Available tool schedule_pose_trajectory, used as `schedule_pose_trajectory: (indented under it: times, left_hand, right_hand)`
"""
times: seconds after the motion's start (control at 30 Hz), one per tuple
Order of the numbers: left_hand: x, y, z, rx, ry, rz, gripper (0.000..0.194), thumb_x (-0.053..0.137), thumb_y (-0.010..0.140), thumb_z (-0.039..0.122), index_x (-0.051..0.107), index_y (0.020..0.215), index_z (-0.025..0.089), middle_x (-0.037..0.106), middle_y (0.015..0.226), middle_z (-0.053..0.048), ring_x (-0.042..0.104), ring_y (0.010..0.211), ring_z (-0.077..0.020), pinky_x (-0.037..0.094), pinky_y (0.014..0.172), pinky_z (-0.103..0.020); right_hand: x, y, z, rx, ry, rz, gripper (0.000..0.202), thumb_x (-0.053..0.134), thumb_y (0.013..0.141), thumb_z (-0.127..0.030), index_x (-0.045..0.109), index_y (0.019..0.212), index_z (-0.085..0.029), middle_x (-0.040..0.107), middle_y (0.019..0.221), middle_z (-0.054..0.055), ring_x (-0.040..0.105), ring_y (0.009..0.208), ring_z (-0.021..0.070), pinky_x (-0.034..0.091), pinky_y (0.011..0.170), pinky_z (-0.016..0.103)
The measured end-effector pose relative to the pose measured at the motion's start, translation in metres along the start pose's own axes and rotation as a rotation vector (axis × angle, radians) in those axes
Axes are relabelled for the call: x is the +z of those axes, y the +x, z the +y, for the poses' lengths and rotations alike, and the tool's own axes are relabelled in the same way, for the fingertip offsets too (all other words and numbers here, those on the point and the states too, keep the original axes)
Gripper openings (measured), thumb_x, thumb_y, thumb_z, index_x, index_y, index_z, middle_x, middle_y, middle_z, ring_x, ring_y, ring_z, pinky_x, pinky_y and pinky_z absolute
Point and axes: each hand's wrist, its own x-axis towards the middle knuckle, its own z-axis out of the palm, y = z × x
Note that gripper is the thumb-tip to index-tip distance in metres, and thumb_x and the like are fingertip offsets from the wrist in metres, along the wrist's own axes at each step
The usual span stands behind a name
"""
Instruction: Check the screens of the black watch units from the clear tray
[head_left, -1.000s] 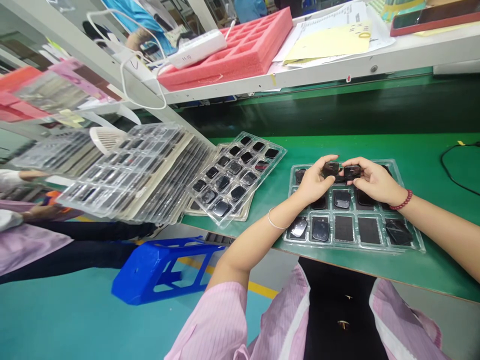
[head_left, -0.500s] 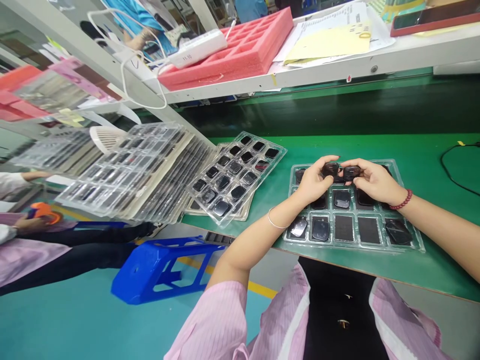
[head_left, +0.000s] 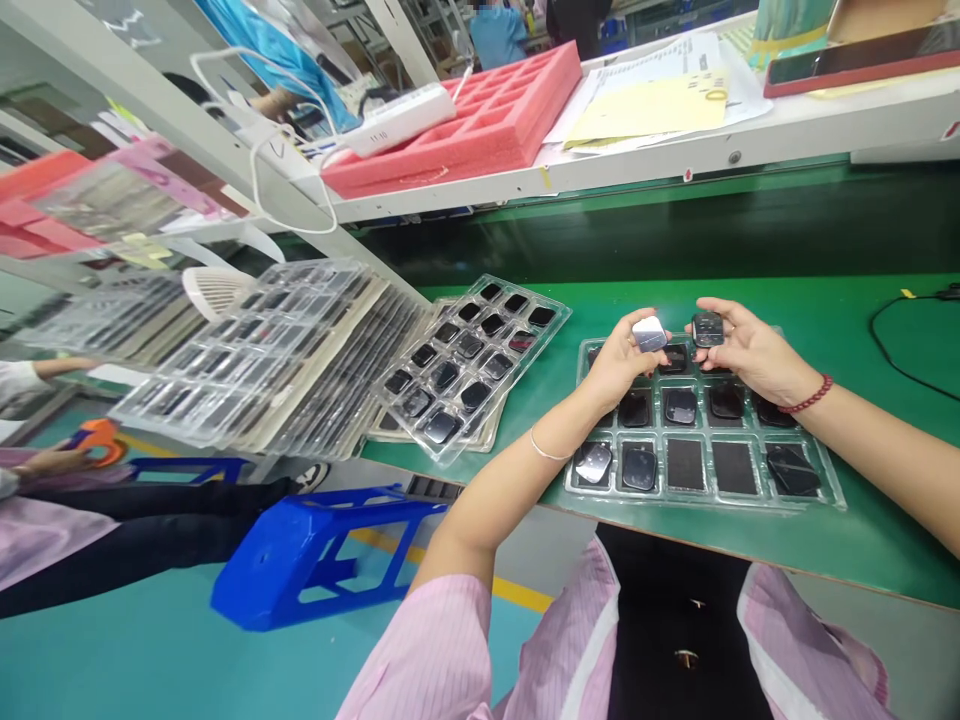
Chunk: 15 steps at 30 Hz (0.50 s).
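My left hand (head_left: 621, 358) pinches a flat, rounded-square glossy piece (head_left: 649, 334) that reflects bright light. In my right hand (head_left: 739, 345) is a similar dark piece (head_left: 707, 330), gripped between thumb and fingers. Both are held up over the far side of a clear plastic tray (head_left: 679, 505), a small gap between them. Dark rounded-square pieces lie in several of the tray's pockets, such as the dark piece (head_left: 639, 466) in the near row. Two near pockets show only a flat dark bottom (head_left: 685, 463). My hands hide part of the far row.
Left of my tray, another clear tray of dark pieces (head_left: 469, 345) lies slanted. Beyond it leans a stack of trays (head_left: 300, 380). A shelf with pink foam (head_left: 450, 150) runs above the green bench (head_left: 862, 330). A blue stool (head_left: 277, 560) and another person's legs (head_left: 172, 520) are at left.
My hands have moved slightly apart, and both pieces are turned. The left piece now catches bright light. The view has shifted a little.
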Motion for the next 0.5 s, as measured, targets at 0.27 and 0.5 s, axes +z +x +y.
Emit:
schedule_pose_trajectory:
  times: [0.27, 0.5]
  left_hand:
    - [-0.005, 0.006, 0.018, -0.325, -0.432, 0.046, 0.055, 0.03, 0.102, 0.053, 0.06, 0.115, 0.009, 0.067, 0.119, -0.017, 0.07, 0.09, -0.0171, 0.05, 0.06, -0.021]
    - [-0.008, 0.01, 0.017, -0.405, -0.487, 0.04, 0.068, 0.022, 0.101, 0.061, 0.063, 0.11, 0.008, 0.071, 0.107, -0.017, 0.071, 0.082, -0.0179, 0.049, 0.056, -0.022]
  right_hand:
    - [-0.02, 0.01, -0.006, 0.254, 0.239, -0.057, 0.06, 0.043, 0.092, -0.066, 0.065, 0.117, -0.016, 0.07, 0.108, 0.014, 0.069, 0.07, 0.0193, 0.059, 0.063, 0.032]
    - [-0.023, 0.011, -0.01, 0.319, 0.267, -0.043, 0.061, 0.036, 0.093, -0.068, 0.068, 0.106, -0.018, 0.073, 0.091, 0.011, 0.066, 0.063, 0.0202, 0.055, 0.059, 0.034]
